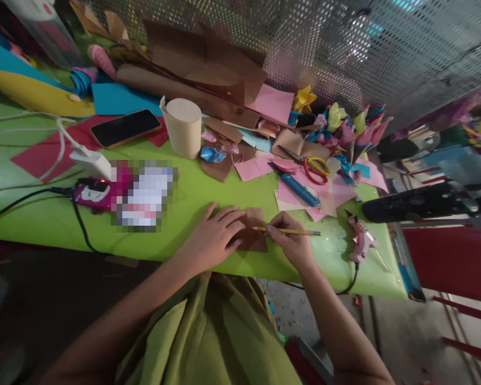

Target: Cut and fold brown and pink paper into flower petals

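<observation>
A small piece of brown paper (253, 242) lies flat near the front edge of the green table (176, 240). My left hand (212, 238) rests palm down with its fingers spread, the fingertips on the paper's left side. From the right, my right hand (292, 240) grips a pencil (300, 231), whose tip points left over the paper. Whether the tip touches the paper I cannot tell. Beyond my right hand lie a blue utility knife (300, 191) and red-and-yellow-handled scissors (315, 170) on pink paper pieces (332, 192).
A pink glue gun (361, 243) lies at the right, near a black cylindrical object (409, 203). On the left are a power strip (96, 193), a charger (90, 162), a dark phone (126, 128) and a blurred-out phone (146, 198). A cream roll (184, 128) stands before brown paper (200, 64).
</observation>
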A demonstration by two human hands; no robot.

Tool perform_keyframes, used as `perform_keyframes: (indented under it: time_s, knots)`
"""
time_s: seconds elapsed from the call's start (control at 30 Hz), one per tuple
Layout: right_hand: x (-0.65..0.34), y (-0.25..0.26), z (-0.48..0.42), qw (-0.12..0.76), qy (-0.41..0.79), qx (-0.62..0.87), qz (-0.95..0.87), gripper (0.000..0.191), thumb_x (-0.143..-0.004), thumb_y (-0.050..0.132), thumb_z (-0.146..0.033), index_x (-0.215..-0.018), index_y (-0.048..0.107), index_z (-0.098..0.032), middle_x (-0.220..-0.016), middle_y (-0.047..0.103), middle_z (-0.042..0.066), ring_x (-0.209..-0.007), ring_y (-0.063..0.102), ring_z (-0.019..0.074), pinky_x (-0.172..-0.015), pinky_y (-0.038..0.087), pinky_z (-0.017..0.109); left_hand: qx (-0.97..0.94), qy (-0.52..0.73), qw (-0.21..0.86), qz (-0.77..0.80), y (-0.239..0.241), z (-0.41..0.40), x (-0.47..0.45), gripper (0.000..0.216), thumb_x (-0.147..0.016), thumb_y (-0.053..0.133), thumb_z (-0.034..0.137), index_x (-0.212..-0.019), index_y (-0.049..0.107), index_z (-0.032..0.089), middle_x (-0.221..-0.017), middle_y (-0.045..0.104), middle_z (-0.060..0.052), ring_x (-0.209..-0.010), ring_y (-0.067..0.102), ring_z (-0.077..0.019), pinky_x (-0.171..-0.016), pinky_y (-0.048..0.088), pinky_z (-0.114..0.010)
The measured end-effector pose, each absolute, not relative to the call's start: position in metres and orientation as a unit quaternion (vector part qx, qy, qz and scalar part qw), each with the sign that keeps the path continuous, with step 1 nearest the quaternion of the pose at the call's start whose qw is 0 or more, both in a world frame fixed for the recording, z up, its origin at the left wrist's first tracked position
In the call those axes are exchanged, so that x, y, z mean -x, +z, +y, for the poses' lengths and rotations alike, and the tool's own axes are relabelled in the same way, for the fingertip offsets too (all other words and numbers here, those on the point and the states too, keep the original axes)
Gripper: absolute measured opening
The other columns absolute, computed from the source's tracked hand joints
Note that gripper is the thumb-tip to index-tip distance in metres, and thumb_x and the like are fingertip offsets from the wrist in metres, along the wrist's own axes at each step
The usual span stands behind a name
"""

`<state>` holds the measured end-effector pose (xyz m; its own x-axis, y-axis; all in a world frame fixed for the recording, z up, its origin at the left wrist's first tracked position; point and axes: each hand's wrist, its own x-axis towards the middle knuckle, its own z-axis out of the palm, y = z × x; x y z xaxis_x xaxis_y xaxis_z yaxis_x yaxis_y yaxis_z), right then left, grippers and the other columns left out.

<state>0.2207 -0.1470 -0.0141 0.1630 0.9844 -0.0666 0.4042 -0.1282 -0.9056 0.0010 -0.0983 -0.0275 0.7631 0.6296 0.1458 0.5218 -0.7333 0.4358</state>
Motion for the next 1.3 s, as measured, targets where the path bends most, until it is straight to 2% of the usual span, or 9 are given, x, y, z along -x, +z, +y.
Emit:
perform_keyframes:
  time_s: [0.27,0.47,0.73,0.87,1.3]
  knots:
    - [-0.218,-0.014,-0.174,0.359,0.398,0.66,-0.527,0.017,-0.079,0.066,-0.031,-0.068,0.056,-0.022,-0.056,0.059,-0.003,-0.05,0.047,0.0122,-0.049,0.032,0.024,-0.922,0.14,0.184,0.311,-0.03,-0.098,-0.001,0.025,-0.097,0.053,0.028,-0.12,0.061,0.021,-0.147,0.055,-0.008,-0.141,0.043,-0.0247,-0.121,0.019,-0.053]
    - [-0.22,-0.012,-0.186,0.336,0.414,0.657,-0.533,0.016,-0.081,0.067,-0.03,-0.071,0.058,-0.021,-0.06,0.062,-0.002,-0.054,0.05,0.0127,-0.051,0.036,0.024,-0.924,0.14,0.178,0.308,-0.031,-0.098,0.0,0.026,-0.098,0.051,0.028,-0.122,0.061,0.022,-0.146,0.055,-0.008,-0.141,0.042,-0.0246,-0.121,0.018,-0.052]
    - [-0.214,-0.011,-0.138,0.489,0.392,0.614,-0.48,0.02,-0.083,0.067,-0.039,-0.076,0.057,-0.023,-0.066,0.063,-0.001,-0.058,0.058,0.0147,-0.056,0.048,0.028,-0.923,0.142,0.177,0.312,-0.025,-0.101,0.001,0.027,-0.093,0.059,0.026,-0.12,0.063,0.02,-0.129,0.066,-0.008,-0.129,0.053,-0.0251,-0.118,0.026,-0.051]
    - [-0.209,-0.022,-0.116,0.481,0.38,0.621,-0.488,0.022,-0.082,0.066,-0.042,-0.076,0.056,-0.024,-0.065,0.063,-0.002,-0.061,0.06,0.0162,-0.056,0.05,0.029,-0.924,0.159,0.161,0.309,-0.028,-0.102,0.009,0.03,-0.095,0.06,0.033,-0.123,0.063,0.023,-0.132,0.066,-0.006,-0.13,0.054,-0.0234,-0.12,0.023,-0.048]
    - [-0.212,-0.034,-0.117,0.45,0.342,0.634,-0.528,0.022,-0.085,0.064,-0.041,-0.075,0.057,-0.023,-0.066,0.064,-0.001,-0.059,0.057,0.0161,-0.056,0.045,0.029,-0.921,0.186,0.171,0.297,-0.038,-0.102,0.019,0.023,-0.092,0.064,0.027,-0.115,0.065,0.025,-0.139,0.063,-0.003,-0.133,0.052,-0.0197,-0.118,0.027,-0.044]
